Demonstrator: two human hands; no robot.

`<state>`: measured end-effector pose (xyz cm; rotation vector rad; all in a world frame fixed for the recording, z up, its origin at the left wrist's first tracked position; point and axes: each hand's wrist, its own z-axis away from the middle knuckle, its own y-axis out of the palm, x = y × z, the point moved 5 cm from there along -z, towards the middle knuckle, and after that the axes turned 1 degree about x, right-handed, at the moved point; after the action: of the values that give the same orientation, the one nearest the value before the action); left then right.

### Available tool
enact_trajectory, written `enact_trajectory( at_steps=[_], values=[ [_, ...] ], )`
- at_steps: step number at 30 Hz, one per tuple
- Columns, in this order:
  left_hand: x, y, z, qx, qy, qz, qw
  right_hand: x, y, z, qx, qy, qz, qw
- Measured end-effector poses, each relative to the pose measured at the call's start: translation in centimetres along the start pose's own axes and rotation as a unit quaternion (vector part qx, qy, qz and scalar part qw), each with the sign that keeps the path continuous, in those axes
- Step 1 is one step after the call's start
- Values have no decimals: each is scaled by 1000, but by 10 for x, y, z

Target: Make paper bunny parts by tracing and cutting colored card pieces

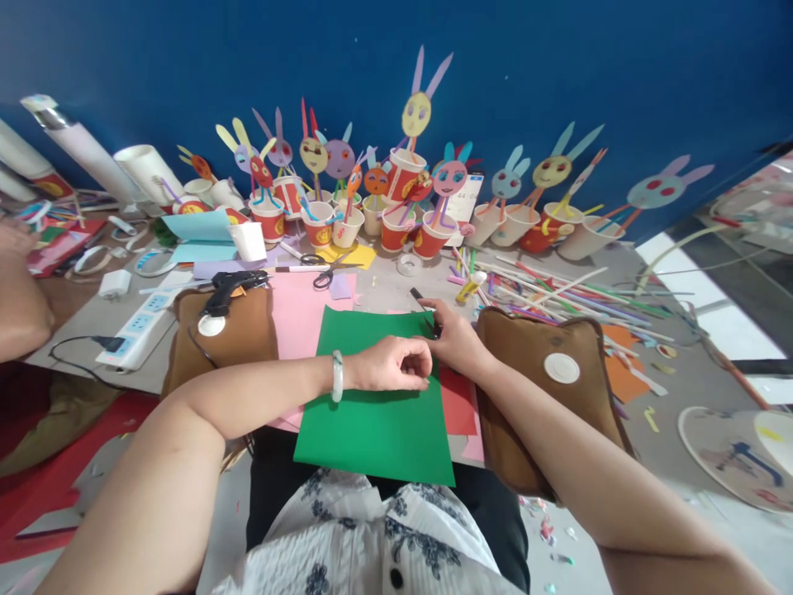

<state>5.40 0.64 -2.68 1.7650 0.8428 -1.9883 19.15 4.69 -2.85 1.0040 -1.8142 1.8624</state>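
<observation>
Green paper (377, 430) spread beneath the curled left hand (396, 364), toward seven o'clock; the right hand (457, 337) gripped a dark tool (437, 330). Grey table (389, 285), blue wall (310, 49) at twelve.

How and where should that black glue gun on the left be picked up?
Best grip the black glue gun by its handle, coming down from above on the near side with the left hand. The handle angles toward the person over the brown cushion, while the narrow nozzle points away to the right; that end may be hot.
</observation>
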Motion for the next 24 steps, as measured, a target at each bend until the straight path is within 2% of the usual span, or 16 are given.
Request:
enact_trajectory(
  at_steps=[2, 6, 9, 12, 18, 21, 24],
  values=[
    [0, -1, 0, 17, 0, 0, 1000, 3, 0, 2, -13, -17, 18, 1000],
    [1, 0, 1, 66, 2, -63, 996, 9, 1, 7, -40, -62, 66, 995],
    [-1, 0, 2, 77, 7, -94, 993, 10, 0, 9, -52, -80, 109, 989],
    [-4, 1, 2, 84, 40, -137, 986, 8, -1, 9, -49, -74, 153, 984],
    [-5, 8, 5, 63, 131, -320, 936, 3, -7, 5, -55, -39, 193, 979],
    [-5, 12, 6, 101, 164, -318, 928, 0, -11, 2, -54, -26, 185, 981],
    [-7, 13, 8, 150, 171, -265, 937, -1, -12, 1, -30, -7, 195, 980]
  ],
)
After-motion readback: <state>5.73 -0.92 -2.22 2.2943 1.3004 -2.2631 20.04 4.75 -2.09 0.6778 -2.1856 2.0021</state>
